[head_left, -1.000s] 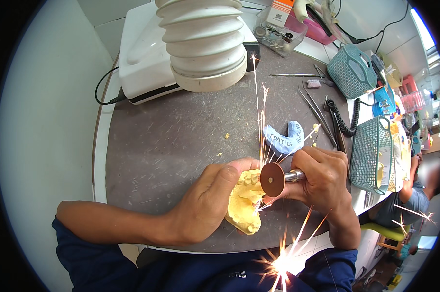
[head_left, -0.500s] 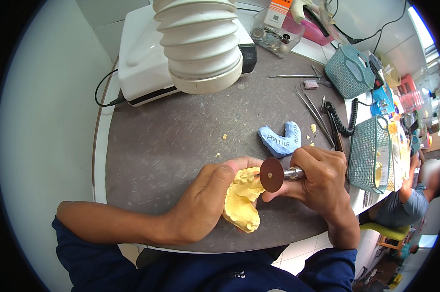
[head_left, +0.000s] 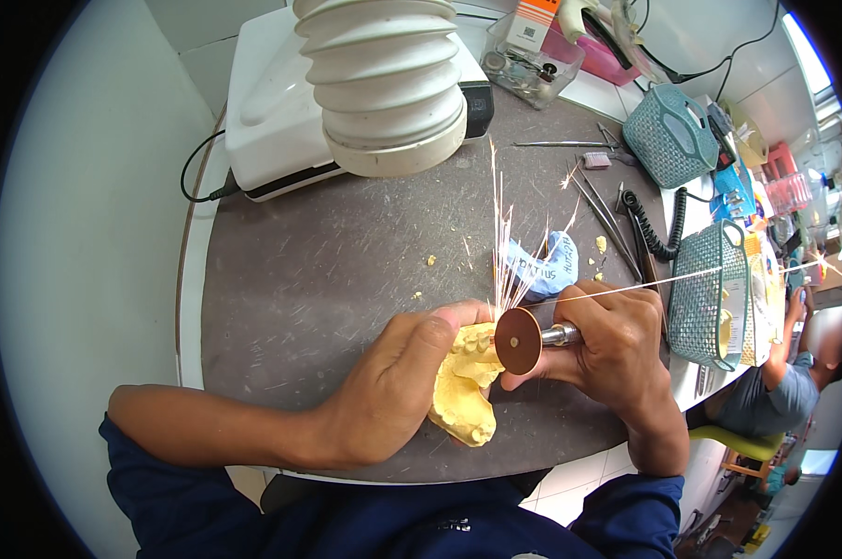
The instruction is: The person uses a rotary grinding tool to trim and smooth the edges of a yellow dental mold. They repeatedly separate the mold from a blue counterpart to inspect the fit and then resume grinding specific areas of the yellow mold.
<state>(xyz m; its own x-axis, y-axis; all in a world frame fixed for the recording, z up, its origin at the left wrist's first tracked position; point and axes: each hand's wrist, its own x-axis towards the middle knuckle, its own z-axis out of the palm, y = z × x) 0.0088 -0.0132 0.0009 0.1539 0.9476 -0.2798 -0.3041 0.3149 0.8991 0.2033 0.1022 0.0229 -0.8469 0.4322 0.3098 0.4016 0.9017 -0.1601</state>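
My left hand [head_left: 398, 377] grips a yellow plaster dental model [head_left: 460, 410], arch-shaped with teeth along its upper part. In my right hand [head_left: 612, 340] is a rotary handpiece [head_left: 561, 334] with a metal front end. A brown cutting disc [head_left: 518, 341] on its tip meets the upper right end of the model, by the teeth. Bright sparks [head_left: 501, 270] fly up from the disc's top edge, and one long streak runs right. Exactly what the disc touches is hidden behind it. Just beyond the hands lies a blue curved piece [head_left: 550, 270] with handwriting on it.
A white ribbed suction hose [head_left: 388, 102] hangs over the table beside a white machine [head_left: 277, 121]. Tweezers and thin tools [head_left: 607, 219], a coiled black cord [head_left: 658, 238] and teal baskets [head_left: 710, 298] are at the right. Yellow crumbs dot the tabletop [head_left: 300, 307]. Another person [head_left: 784, 391] sits far right.
Sparks now spray from the disc, where there were none before. Both hands, the model and the handpiece have barely shifted.
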